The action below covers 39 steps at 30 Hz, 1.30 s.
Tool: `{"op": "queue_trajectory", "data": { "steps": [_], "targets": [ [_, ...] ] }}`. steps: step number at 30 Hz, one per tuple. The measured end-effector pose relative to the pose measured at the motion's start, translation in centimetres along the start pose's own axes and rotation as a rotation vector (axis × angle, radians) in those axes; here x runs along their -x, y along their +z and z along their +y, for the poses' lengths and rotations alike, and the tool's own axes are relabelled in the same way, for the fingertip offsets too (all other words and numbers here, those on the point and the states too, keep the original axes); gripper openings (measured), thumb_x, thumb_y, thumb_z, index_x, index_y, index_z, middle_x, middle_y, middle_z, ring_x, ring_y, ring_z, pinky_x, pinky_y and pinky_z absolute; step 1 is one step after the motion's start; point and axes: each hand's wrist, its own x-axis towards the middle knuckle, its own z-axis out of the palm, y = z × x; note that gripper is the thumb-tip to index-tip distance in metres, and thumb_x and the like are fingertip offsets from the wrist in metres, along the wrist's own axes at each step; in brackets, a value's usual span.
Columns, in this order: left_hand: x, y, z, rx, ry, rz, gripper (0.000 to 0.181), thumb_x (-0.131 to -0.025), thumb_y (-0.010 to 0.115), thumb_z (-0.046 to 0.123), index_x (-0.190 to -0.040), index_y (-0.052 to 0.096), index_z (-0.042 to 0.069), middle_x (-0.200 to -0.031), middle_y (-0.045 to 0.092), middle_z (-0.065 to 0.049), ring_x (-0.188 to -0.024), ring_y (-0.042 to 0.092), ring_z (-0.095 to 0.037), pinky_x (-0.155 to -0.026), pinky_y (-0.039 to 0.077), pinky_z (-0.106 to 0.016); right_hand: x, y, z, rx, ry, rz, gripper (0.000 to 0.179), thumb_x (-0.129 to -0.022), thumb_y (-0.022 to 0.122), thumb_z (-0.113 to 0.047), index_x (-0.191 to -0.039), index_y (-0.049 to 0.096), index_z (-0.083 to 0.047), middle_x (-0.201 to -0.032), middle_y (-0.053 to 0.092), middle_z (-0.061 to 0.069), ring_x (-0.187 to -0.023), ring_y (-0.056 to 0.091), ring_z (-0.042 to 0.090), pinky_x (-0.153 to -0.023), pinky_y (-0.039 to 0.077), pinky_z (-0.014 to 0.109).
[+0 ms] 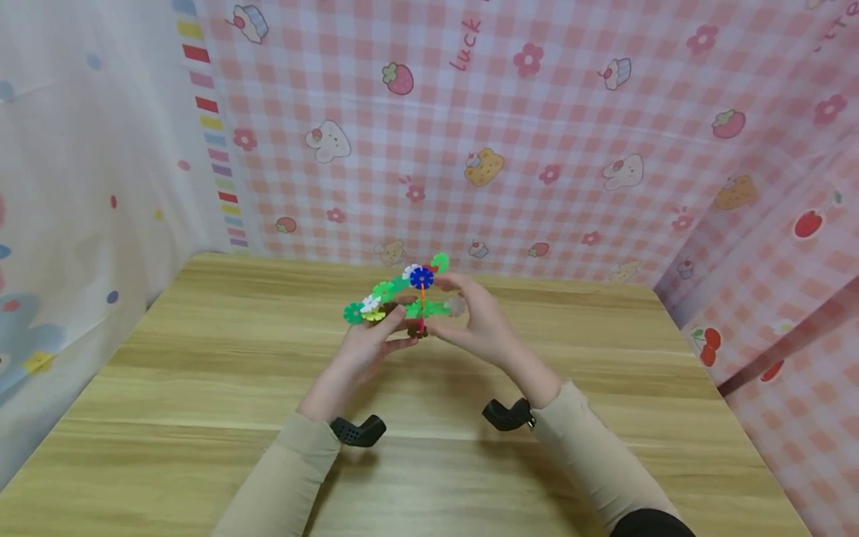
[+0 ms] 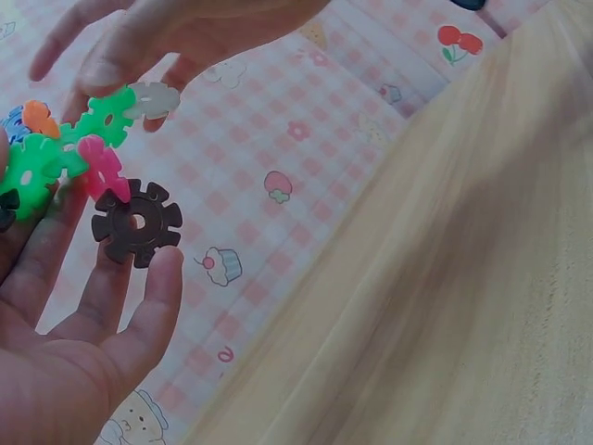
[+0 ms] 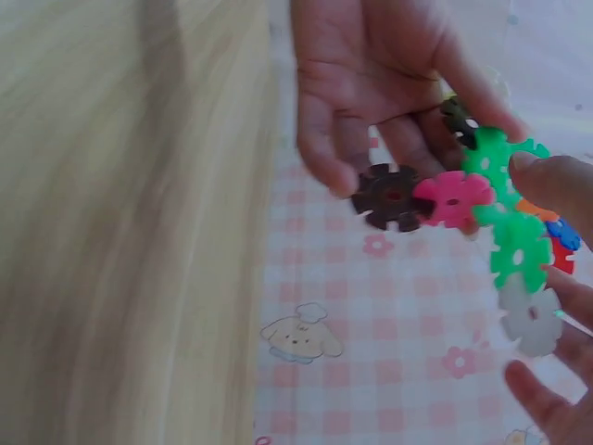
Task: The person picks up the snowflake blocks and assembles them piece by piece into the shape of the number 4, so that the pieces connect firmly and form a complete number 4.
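Above the table, both hands hold one built piece made of interlocking notched plastic discs. Its visible discs include a blue disc (image 1: 421,278), a pink disc (image 3: 454,199), a dark brown disc (image 2: 137,222) and a pale grey disc (image 3: 531,315). My left hand (image 1: 365,347) grips it from the left, thumb against the green discs and fingers behind; one fingertip touches the brown disc. From the right, my right hand (image 1: 486,324) pinches the piece, its thumb on a green disc (image 3: 519,250). Some of its fingers are partly hidden behind the discs.
The wood-grain table (image 1: 416,462) lies under both arms. Behind it hangs a pink checked cloth (image 1: 436,149) with printed figures, and a white patterned cloth (image 1: 87,186) is at the left. A black wrist device (image 1: 359,431) sits on each forearm.
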Motion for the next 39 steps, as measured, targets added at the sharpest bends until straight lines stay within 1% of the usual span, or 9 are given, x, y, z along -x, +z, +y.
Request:
{"op": "queue_trajectory", "data": {
  "steps": [3,6,9,13,17,23,29,33,39],
  "targets": [
    [0.0,0.0,0.1,-0.002,0.005,0.002,0.041,-0.101,0.054,0.022,-0.134,0.049,0.0,-0.123,0.057,-0.012,-0.112,0.058,-0.035,-0.093,0.046,-0.055,0.5,0.4,0.5,0.117,-0.134,0.047,0.073,-0.07,0.088,-0.014,-0.13,0.05,0.0,-0.126,0.058,0.015,-0.118,0.053,0.029,-0.101,0.041,0.043],
    [0.0,0.0,0.1,-0.004,0.003,0.002,0.039,-0.1,0.055,0.023,-0.133,0.051,0.002,-0.124,0.057,-0.012,-0.109,0.059,-0.03,-0.093,0.046,-0.054,0.9,1.1,1.1,0.213,-0.267,0.112,0.075,-0.065,0.091,-0.017,-0.127,0.053,-0.002,-0.123,0.059,0.015,-0.115,0.054,0.031,-0.1,0.041,0.045],
    [0.0,0.2,0.2,-0.004,0.0,-0.002,0.036,-0.101,0.054,0.022,-0.132,0.052,0.004,-0.124,0.058,-0.011,-0.109,0.06,-0.029,-0.091,0.049,-0.049,1.2,1.7,1.5,0.273,-0.331,0.153,0.071,-0.065,0.091,-0.019,-0.126,0.056,-0.006,-0.121,0.06,0.013,-0.113,0.054,0.029,-0.097,0.041,0.045],
    [0.0,0.2,0.2,-0.001,-0.005,-0.003,0.036,-0.102,0.051,0.021,-0.133,0.051,0.004,-0.124,0.058,-0.011,-0.109,0.06,-0.029,-0.089,0.051,-0.048,1.2,2.4,1.8,0.302,-0.349,0.184,0.065,-0.067,0.089,-0.018,-0.124,0.058,-0.008,-0.119,0.061,0.01,-0.112,0.054,0.028,-0.096,0.041,0.045],
    [-0.1,0.4,0.3,0.003,-0.022,0.001,0.037,-0.101,0.053,0.022,-0.133,0.051,0.003,-0.125,0.057,-0.011,-0.108,0.059,-0.029,-0.093,0.047,-0.052,1.1,2.7,2.1,0.306,-0.372,0.202,0.061,-0.067,0.089,-0.016,-0.12,0.06,-0.009,-0.117,0.063,0.01,-0.11,0.055,0.029,-0.094,0.042,0.045],
    [-0.1,0.4,0.3,0.005,-0.039,0.017,0.038,-0.101,0.054,0.025,-0.132,0.05,0.004,-0.126,0.056,-0.011,-0.111,0.058,-0.031,-0.096,0.043,-0.057,0.8,3.1,2.6,0.337,-0.408,0.207,0.054,-0.065,0.09,-0.017,-0.113,0.066,-0.011,-0.115,0.066,0.01,-0.107,0.056,0.031,-0.09,0.042,0.045],
    [-0.1,0.3,0.2,0.024,-0.051,0.036,0.04,-0.101,0.054,0.025,-0.135,0.048,0.006,-0.127,0.055,-0.01,-0.114,0.056,-0.032,-0.099,0.038,-0.06,0.5,3.3,2.7,0.363,-0.415,0.197,0.047,-0.069,0.088,-0.019,-0.112,0.069,-0.013,-0.113,0.067,0.007,-0.107,0.056,0.027,-0.09,0.041,0.043],
    [-0.2,0.2,0.3,0.013,-0.045,0.036,0.042,-0.102,0.052,0.025,-0.137,0.046,0.005,-0.129,0.054,-0.011,-0.114,0.056,-0.032,-0.097,0.042,-0.057,0.4,3.5,2.8,0.356,-0.425,0.201,0.046,-0.07,0.087,-0.017,-0.112,0.068,-0.012,-0.112,0.067,0.008,-0.105,0.056,0.027,-0.089,0.042,0.043],
    [-0.3,0.2,0.4,0.017,-0.03,0.032,0.047,-0.101,0.053,0.025,-0.14,0.043,0.0,-0.128,0.055,-0.011,-0.111,0.057,-0.03,-0.093,0.048,-0.051,0.1,3.5,2.6,0.341,-0.461,0.228,0.047,-0.068,0.087,-0.013,-0.111,0.068,-0.01,-0.109,0.067,0.009,-0.1,0.056,0.028,-0.084,0.044,0.043]
  ]
}}
